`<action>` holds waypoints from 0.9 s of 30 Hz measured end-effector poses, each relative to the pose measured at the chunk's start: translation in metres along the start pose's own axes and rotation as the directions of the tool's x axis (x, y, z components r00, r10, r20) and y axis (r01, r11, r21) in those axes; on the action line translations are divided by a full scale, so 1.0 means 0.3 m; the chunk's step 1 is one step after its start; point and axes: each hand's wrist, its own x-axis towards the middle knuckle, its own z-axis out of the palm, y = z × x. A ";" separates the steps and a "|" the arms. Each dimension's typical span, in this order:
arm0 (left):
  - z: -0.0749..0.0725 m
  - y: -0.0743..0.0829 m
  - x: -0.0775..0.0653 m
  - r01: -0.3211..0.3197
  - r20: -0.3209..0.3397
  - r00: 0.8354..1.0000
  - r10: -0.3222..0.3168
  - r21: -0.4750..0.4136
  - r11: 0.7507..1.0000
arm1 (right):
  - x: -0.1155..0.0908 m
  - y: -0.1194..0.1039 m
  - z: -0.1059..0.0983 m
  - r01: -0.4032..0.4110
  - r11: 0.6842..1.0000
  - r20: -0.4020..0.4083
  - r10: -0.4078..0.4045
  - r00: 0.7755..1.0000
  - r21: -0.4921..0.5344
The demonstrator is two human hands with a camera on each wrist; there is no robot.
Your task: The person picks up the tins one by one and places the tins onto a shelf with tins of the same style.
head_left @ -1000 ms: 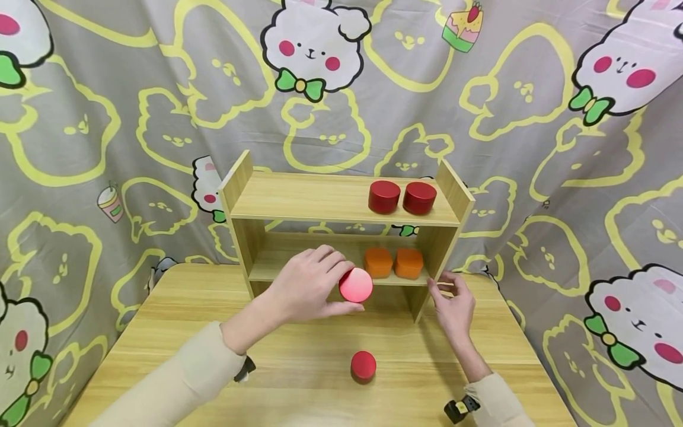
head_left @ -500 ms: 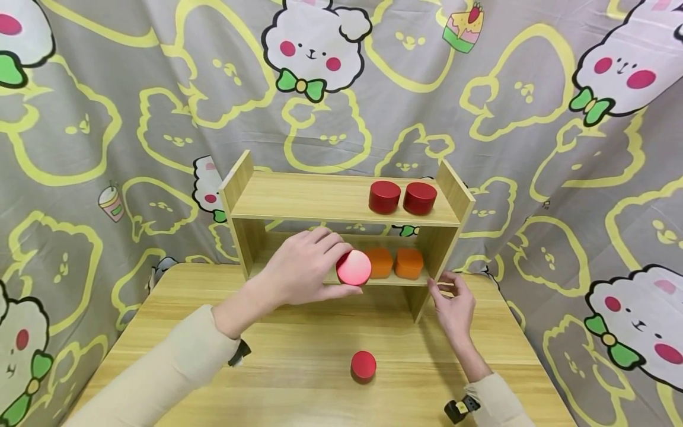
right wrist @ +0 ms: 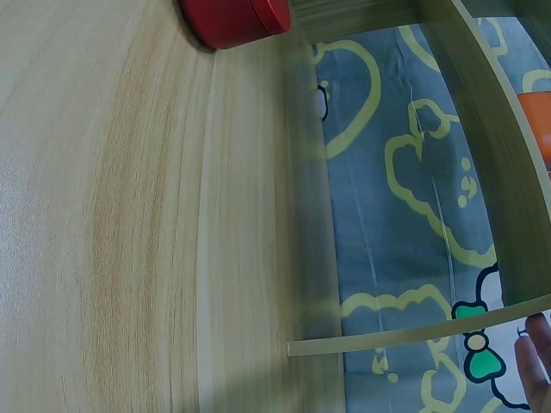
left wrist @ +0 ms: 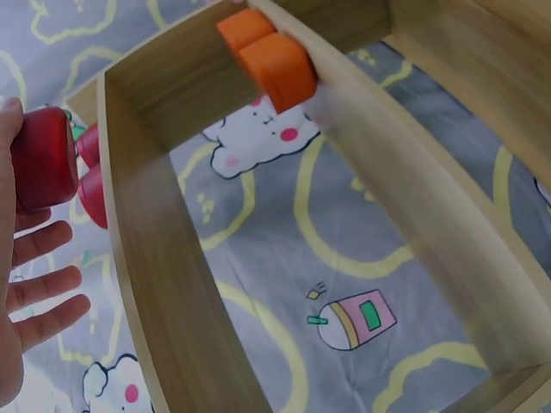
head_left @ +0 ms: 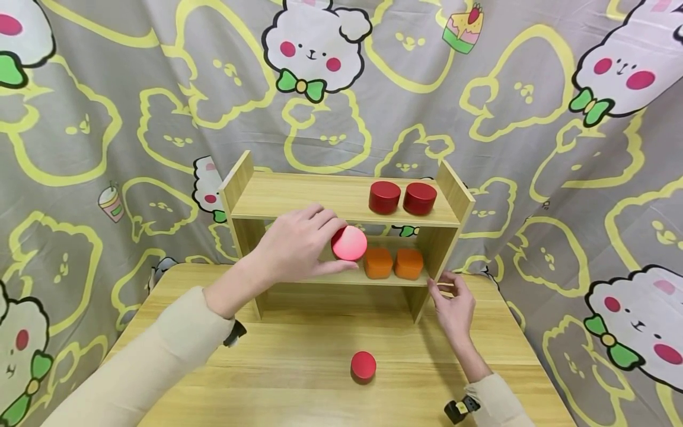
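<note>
In the head view my left hand (head_left: 296,244) grips a round red tin (head_left: 349,243) between thumb and fingers, its bright lid turned toward me. It is raised in front of the upper opening of a two-tier wooden shelf (head_left: 299,198), below the top board's front edge. From the left wrist, the red tin (left wrist: 43,159) shows near the thumb, with the other fingers spread below. My right hand (head_left: 455,308) holds the shelf's right side panel low down, thumb at the front edge and fingers on the outer side; its fingertips (right wrist: 535,353) show at the right wrist view's edge.
Two dark red tins (head_left: 385,197) stand at the right of the top board. Beneath them, two orange boxes (head_left: 408,264) sit side by side on the middle board. Another red tin (head_left: 363,366) stands on the wooden table (head_left: 299,379). A patterned curtain (head_left: 331,130) hangs behind.
My left hand has lifted the red tin upward and slightly left, from below the middle board's edge to just under the top board. My right hand has stayed at the side panel.
</note>
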 end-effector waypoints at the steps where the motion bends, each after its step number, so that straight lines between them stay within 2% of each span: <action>1: 0.000 -0.004 0.003 0.007 -0.002 1.000 -0.007 0.003 1.000 | -0.001 -0.003 -0.001 0.001 1.000 0.001 -0.001 1.000 0.001; 10: 0.001 -0.023 0.026 0.089 0.019 0.996 -0.089 0.010 0.996 | -0.008 -0.032 -0.008 0.031 0.999 0.004 -0.031 1.000 0.010; 17: 0.003 -0.032 0.043 0.171 0.039 0.985 -0.171 -0.006 0.985 | -0.008 -0.033 -0.008 0.034 0.999 0.015 -0.034 0.999 -0.021; 27: 0.020 -0.042 0.069 0.224 0.053 0.973 -0.224 0.006 0.974 | 0.023 0.087 0.003 0.003 0.998 0.003 -0.003 1.000 -0.056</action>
